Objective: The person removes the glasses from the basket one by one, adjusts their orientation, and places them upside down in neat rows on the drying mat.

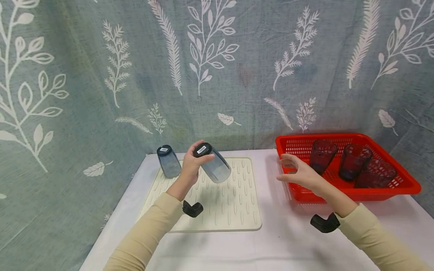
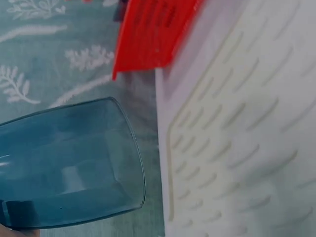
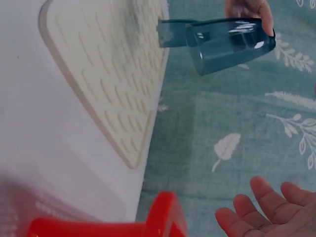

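Note:
My left hand [image 1: 192, 165] grips a blue-tinted drinking glass [image 1: 217, 168] by its dark base, which bears a white label. The glass is tilted with its mouth down to the right, above the cream drying mat [image 1: 237, 210]. In the left wrist view the held glass [image 2: 74, 168] fills the lower left. A second glass [image 1: 169, 162] stands upside down at the mat's back left corner. My right hand [image 1: 300, 173] is beside the basket's left rim, fingers spread and loosely bent with nothing in them; its fingers [image 3: 271, 207] show in the right wrist view.
A red plastic basket [image 1: 342, 195] with slotted walls sits at the right of the white table [image 1: 217, 252]. Inside it are three dark-looking glasses [image 1: 354, 162], some leaning. A grey-green leaf-patterned cloth [image 1: 251, 75] hangs behind the table and along its sides.

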{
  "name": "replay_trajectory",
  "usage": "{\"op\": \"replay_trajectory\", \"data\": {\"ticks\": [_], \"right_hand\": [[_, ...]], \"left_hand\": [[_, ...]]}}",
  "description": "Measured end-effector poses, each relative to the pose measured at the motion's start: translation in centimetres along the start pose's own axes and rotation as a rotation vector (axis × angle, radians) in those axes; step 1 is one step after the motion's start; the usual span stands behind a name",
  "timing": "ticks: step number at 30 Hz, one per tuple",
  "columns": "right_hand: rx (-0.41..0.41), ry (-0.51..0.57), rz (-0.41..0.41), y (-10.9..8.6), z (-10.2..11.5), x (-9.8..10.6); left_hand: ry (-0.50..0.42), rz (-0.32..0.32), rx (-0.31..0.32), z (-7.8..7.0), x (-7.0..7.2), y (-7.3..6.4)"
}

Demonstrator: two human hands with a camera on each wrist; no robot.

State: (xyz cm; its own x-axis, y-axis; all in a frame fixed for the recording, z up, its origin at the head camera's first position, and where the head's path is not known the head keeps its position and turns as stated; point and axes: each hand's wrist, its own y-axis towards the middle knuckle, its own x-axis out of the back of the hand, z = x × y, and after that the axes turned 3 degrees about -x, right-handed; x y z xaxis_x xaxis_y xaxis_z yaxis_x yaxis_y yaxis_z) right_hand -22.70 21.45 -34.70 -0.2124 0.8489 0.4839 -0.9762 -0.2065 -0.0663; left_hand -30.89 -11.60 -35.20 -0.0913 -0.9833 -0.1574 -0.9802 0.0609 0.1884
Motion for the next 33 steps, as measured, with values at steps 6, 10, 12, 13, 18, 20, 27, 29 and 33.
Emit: {"op": "replay_trajectory", "data": {"ticks": [6,10,12,13,18,20,27,29,33], "right_hand": [[0.004,-0.062,-0.021,-0.2,0.3,2.0],[0.007,-0.094,-0.029,-0.3,0.4,3.1],[-0.001,-0.101,-0.031,-0.3,0.4,3.5],[-0.007,-0.104,-0.032,-0.3,0.4,3.7],[-0.019,-0.117,-0.044,-0.2,0.2,4.7],[-0.021,-0.123,-0.049,-0.2,0.0,5.1],[-0.038,-0.149,-0.07,0.0,-0.4,6.5],[-0.042,-0.157,-0.074,0.0,-0.6,6.9],[-0.049,-0.186,-0.089,0.1,-0.9,7.7]], "left_hand": [[0.089,-0.028,0.02,0.2,0.7,0.9],[0.135,-0.05,0.033,0.5,1.4,1.4],[0.142,-0.062,0.04,0.7,1.8,1.7],[0.148,-0.066,0.043,0.8,1.9,1.9],[0.168,-0.086,0.052,1.1,2.5,2.7],[0.179,-0.096,0.057,1.2,2.6,3.0],[0.222,-0.132,0.063,1.5,3.1,4.0],[0.233,-0.143,0.071,1.6,3.2,4.2],[0.25,-0.156,0.07,1.9,3.2,4.7]]}}
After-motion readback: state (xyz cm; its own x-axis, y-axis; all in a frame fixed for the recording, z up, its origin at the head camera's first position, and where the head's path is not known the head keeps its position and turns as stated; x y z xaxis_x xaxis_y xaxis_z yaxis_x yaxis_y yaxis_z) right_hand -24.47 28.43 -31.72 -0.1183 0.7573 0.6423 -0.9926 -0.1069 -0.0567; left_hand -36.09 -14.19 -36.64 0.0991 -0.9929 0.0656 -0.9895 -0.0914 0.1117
